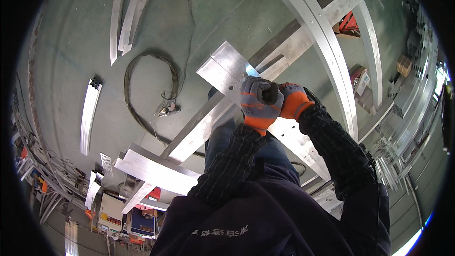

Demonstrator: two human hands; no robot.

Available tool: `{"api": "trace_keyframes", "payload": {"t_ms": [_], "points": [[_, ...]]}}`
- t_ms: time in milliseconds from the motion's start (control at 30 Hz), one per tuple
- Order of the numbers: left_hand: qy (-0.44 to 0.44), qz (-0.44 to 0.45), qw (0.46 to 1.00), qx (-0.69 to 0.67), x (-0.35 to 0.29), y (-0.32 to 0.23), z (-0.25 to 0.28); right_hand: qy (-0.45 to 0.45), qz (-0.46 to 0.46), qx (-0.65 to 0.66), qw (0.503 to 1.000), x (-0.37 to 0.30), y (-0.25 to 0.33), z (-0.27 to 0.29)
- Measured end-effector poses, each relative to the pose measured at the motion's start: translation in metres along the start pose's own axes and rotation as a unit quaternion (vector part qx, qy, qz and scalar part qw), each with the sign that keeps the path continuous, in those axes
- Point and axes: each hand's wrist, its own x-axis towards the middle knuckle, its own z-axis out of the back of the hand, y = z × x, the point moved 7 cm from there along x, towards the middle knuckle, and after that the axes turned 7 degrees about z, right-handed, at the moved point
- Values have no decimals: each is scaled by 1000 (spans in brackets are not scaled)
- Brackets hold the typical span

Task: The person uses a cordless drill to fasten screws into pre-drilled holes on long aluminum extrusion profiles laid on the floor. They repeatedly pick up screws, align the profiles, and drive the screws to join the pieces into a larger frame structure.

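In a grey-and-orange work glove, my left hand point(259, 102) is closed, its fingers curled in. Right beside it and touching it, my right hand point(295, 100) is also closed, in a matching glove. Whatever the two may grip is hidden by the gloves. Both are held over a wide silver metal profile point(222, 68), which has a round hole near its far end and more holes on the near right part. This profile lies across a long metal beam point(201, 128) that slants from lower left to upper right. A dark narrow piece point(270, 63) lies on the beam just beyond my hands.
A long curved metal profile point(327, 42) arches across the right side. Another curved piece point(159, 168) lies at the lower left. A coiled dark hose point(127, 83) with a metal fitting point(169, 109) rests on the green floor. Loose profiles point(137, 12) lie at the far left.
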Motion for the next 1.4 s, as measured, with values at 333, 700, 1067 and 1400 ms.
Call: {"api": "trace_keyframes", "payload": {"t_ms": [333,700,1067,1400], "points": [[20,-31,999,-12,-12,3,11,-7,-40,-20,999,-4,1,-32],[-18,4,998,-52,-6,9,20,65,-36,-56,996,8,28,10],[-12,28,1000,4,2,5,-1,6,18,-37,999,9,10,22],[-1,-40,999,3,-6,-2,1,-14,-18,-3,1000,-2,-8,-16]]}}
